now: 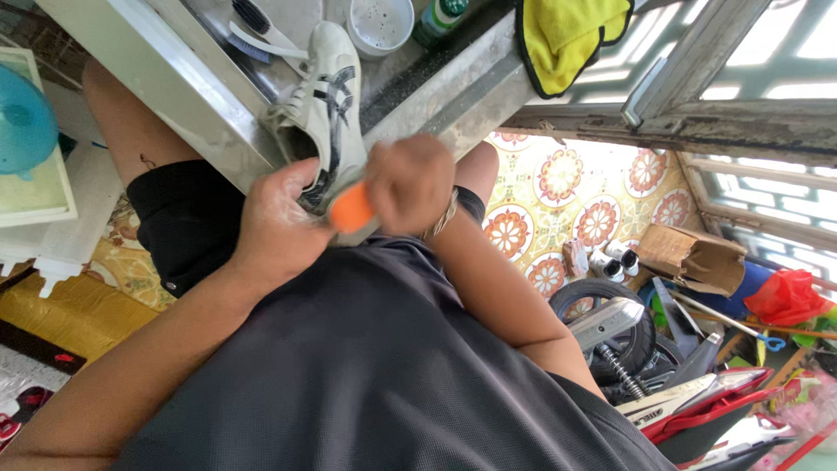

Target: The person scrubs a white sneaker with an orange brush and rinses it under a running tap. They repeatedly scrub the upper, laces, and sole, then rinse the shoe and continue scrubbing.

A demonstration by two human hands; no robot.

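Left hand (279, 222) grip holding white sneaker (324, 113) heel | right hand (408, 183) fisted around orange brush (352, 209)

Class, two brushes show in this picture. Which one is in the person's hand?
The orange-handled brush, gripped by the right hand against the white shoe. The other, a dark-bristled brush, lies untouched in the sink behind the shoe.

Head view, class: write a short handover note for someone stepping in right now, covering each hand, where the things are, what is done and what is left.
Left hand: grips the heel opening of the white sneaker.
Right hand: closed on an orange-handled tool, held at the sneaker's heel.
Sneaker rests on the metal sink edge; spare brushes and a white cup lie behind it.
Done: suds on left hand.
Left: cannot tell how clean the sneaker is.
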